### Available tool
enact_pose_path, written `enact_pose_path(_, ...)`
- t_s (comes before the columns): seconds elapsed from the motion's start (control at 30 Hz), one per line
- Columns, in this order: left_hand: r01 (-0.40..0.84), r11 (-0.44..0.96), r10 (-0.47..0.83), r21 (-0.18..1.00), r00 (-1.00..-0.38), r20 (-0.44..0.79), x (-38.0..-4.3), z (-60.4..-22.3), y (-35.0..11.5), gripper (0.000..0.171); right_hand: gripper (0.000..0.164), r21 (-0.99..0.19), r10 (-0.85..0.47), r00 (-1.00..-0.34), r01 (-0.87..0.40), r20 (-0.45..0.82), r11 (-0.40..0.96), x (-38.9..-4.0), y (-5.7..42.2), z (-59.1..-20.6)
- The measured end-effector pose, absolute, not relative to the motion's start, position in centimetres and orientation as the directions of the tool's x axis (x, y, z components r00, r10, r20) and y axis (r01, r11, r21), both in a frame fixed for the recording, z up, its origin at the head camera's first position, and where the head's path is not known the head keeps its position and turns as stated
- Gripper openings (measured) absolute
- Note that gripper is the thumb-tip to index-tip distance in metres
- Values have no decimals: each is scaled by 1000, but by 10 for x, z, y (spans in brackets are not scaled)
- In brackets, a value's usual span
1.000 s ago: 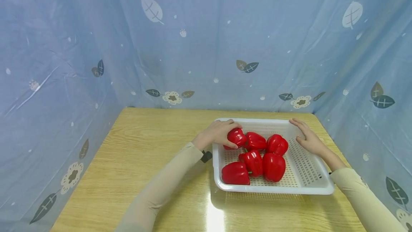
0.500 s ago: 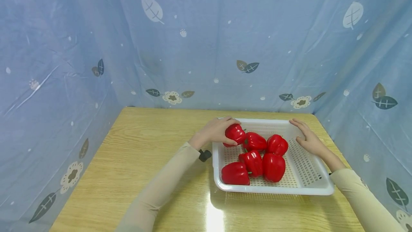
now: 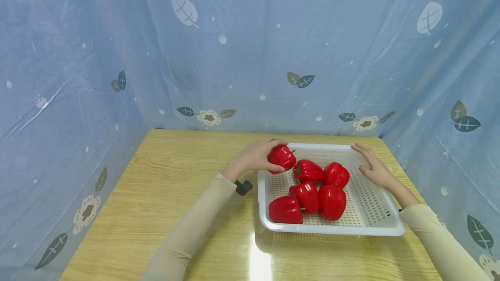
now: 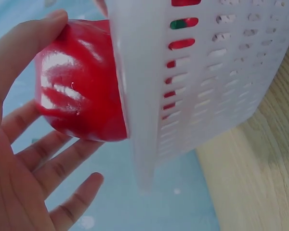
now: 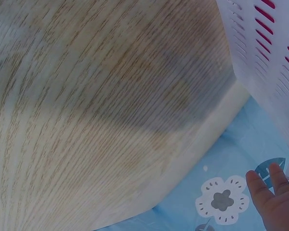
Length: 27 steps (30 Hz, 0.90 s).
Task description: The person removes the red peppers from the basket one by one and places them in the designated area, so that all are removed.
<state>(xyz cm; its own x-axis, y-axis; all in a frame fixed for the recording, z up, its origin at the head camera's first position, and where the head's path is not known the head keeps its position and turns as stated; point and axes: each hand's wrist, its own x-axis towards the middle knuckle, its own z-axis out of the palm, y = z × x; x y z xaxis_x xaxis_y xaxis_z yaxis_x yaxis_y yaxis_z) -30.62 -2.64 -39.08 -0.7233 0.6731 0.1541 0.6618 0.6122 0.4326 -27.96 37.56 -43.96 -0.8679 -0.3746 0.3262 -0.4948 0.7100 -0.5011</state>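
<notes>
My left hand (image 3: pixel 254 154) grips a red bell pepper (image 3: pixel 282 158) with thumb and fingers on either side, above the back left corner of a white plastic basket (image 3: pixel 332 229). In the left wrist view the held pepper (image 4: pixel 79 86) is level with the basket's rim, and some fingers spread away from it. Several more red bell peppers (image 3: pixel 306 196) lie inside on the slotted floor, mostly in its left and middle part. My right hand (image 3: pixel 376 171) rests at the basket's right side near the back corner, its visible fingers (image 5: pixel 261 192) nearly straight.
The basket stands on a wooden table (image 3: pixel 187 172), toward its right side. A blue curtain (image 3: pixel 242 55) with leaves and flowers hangs behind and along both sides. A black wrist camera (image 3: pixel 243 187) sits below my left wrist, close to the basket's left wall.
My left hand has lifted the pepper and moved it slightly left and up toward the basket's back left rim. The neighbouring pepper has shifted slightly left. My right hand has stayed put.
</notes>
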Motion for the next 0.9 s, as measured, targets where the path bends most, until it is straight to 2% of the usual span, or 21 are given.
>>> enact_pose_path(0.5,646,576,615,501,-746,254,-303,-384,-45,72,63,-515,-370,-872,-488,320,705,-279,376,-441)
enact_pose_path(0.9,641,578,559,505,-762,327,-304,-381,-66,74,63,-516,-368,-874,-485,317,706,-280,376,-440)
